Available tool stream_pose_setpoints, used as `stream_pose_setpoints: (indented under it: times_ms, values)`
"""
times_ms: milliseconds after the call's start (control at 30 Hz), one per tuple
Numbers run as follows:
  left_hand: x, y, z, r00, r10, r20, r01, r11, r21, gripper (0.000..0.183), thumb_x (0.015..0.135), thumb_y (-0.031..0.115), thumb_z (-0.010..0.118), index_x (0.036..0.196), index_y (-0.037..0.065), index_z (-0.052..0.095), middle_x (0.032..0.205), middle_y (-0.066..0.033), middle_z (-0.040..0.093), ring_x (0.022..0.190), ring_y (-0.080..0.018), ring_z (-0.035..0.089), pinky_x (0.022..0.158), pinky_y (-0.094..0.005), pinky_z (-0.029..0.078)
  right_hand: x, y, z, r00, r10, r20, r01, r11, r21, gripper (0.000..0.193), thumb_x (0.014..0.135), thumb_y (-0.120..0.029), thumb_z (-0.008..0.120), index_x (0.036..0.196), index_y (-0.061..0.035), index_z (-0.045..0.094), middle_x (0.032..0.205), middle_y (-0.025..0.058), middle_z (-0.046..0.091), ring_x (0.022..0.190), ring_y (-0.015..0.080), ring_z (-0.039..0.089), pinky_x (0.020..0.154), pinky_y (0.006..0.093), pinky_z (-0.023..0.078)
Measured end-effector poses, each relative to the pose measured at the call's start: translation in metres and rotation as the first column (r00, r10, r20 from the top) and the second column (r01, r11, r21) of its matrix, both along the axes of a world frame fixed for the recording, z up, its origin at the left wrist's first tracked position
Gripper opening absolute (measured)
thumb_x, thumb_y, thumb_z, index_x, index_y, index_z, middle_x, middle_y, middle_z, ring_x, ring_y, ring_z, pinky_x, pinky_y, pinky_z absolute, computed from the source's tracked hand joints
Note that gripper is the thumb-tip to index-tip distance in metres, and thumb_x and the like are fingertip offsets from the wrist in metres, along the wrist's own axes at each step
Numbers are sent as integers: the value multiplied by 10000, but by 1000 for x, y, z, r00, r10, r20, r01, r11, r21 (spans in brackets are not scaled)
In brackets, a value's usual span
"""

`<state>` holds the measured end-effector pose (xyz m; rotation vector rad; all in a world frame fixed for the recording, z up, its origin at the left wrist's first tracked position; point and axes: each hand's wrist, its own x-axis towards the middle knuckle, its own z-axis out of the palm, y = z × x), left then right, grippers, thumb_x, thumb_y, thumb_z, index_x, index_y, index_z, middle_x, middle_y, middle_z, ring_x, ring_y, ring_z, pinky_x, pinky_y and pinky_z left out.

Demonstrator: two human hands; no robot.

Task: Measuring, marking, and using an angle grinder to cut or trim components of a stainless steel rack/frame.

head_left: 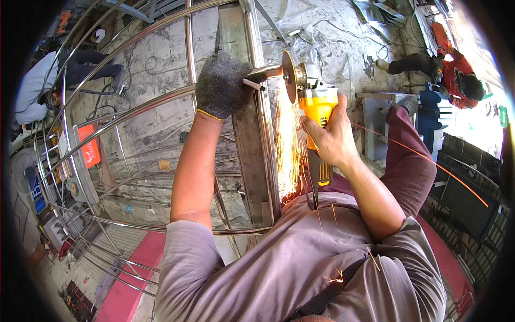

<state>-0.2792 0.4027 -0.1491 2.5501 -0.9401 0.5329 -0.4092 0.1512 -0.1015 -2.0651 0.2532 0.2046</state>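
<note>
My right hand (333, 138), bare, is wrapped round the body of a yellow angle grinder (319, 105). The grinder's thin disc (289, 77) meets the end of a short shiny metal tube (270, 71). Orange sparks (289, 147) stream from the contact down toward my lap. My left hand (222, 86), in a dark knitted glove, is closed round the metal tube just left of the disc; the fingertips are partly hidden. A thin rod-like piece (253, 84) pokes out beside those fingers. The tube crosses an upright (263, 123) of a large shiny tubular frame.
Curved bars (134, 110) of the frame spread across my left side. A person in a light top (37, 88) bends at the far left; another in red (458, 75) crouches at the far right. A blue vise-like machine (431, 110) stands right of my knee. Cables (348, 32) lie on the floor.
</note>
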Motion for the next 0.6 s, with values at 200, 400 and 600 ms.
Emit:
stream_pose_setpoints:
  times_ms: [200,400,600]
  values:
    - [4,-1,-1,1000,-15,-24,15,1000,7,341,916,441,703,769,135,739,734,-104,671,746,-340,628,704,-455,508,-6,0,2,995,1,-97,2,999,35,631,899,-242,723,1306,25,323,1077,321,681,1026,482,684,901,506,525]
    - [5,2,2,997,3,-83,4,997,80,425,940,505,656,772,124,738,749,-133,678,771,-363,636,712,-476,516,-12,2,1,996,7,-93,-5,1000,29,631,897,-244,719,1300,22,312,1063,314,680,1008,476,686,900,509,522]
    - [7,2,1,991,19,-134,-6,995,99,356,853,501,734,828,149,781,791,-96,720,814,-340,656,755,-480,557,-15,2,-3,997,6,-78,-5,1000,21,622,898,-248,719,1285,28,318,1053,313,680,995,469,687,899,507,521]
